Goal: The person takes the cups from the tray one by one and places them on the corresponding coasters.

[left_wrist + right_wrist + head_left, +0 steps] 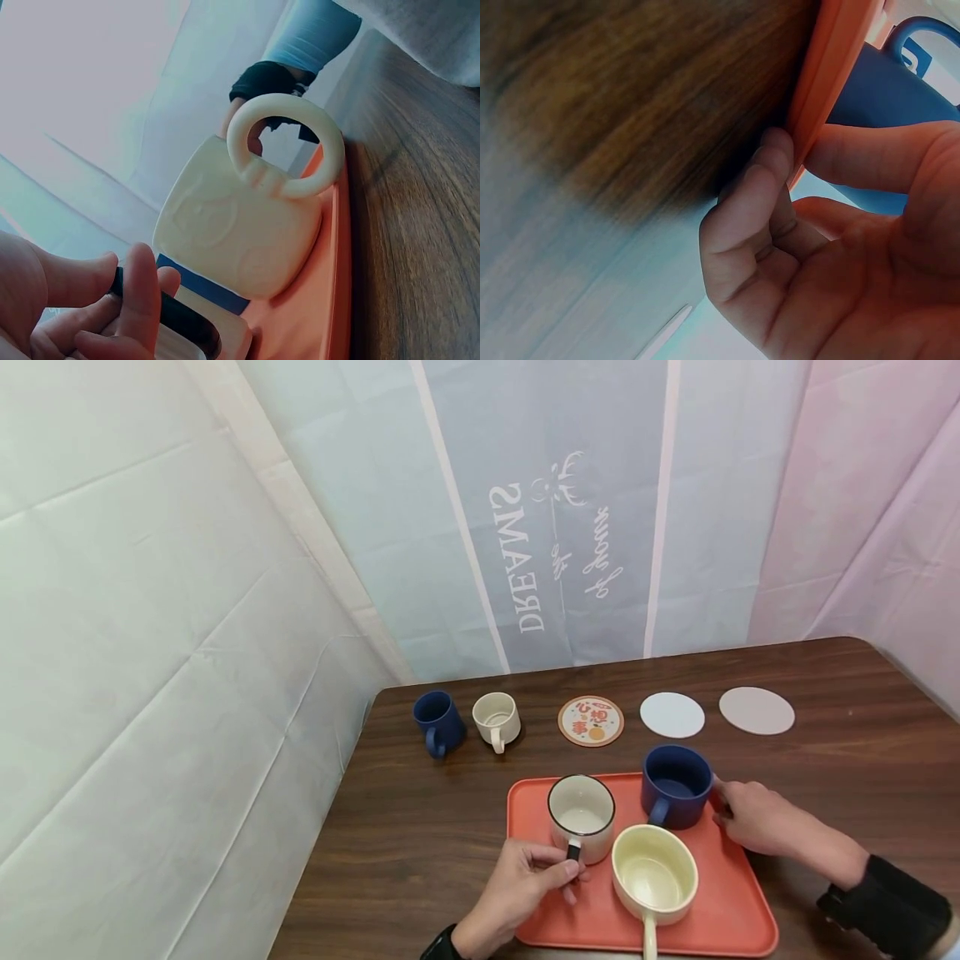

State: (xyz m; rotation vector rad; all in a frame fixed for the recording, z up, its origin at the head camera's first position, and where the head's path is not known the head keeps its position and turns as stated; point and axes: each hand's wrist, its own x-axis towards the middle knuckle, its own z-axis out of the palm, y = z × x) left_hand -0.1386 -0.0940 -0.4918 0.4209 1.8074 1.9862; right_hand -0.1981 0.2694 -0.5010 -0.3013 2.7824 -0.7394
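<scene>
In the head view a red-orange tray [577, 922] carries a white mug with a dark rim [582, 814], a large navy mug [678, 789] and a cream mug [652, 881]. My left hand [521, 885] pinches the white mug's black handle [187, 322] between thumb and fingers. At the tray's right side, beside the navy mug, my right hand [757, 818] grips the rim. The right wrist view shows the thumb on the inner side of the tray rim [832, 75] and curled fingers [742, 210] on the outer side. All three mugs stand upright.
Behind the tray stand a small blue mug [442, 722] and a small cream mug [497, 721]. To their right lie a patterned round coaster [591, 722], a white disc [672, 715] and a greyish disc [756, 710]. Fabric sheets hang behind the dark wooden table [397, 835].
</scene>
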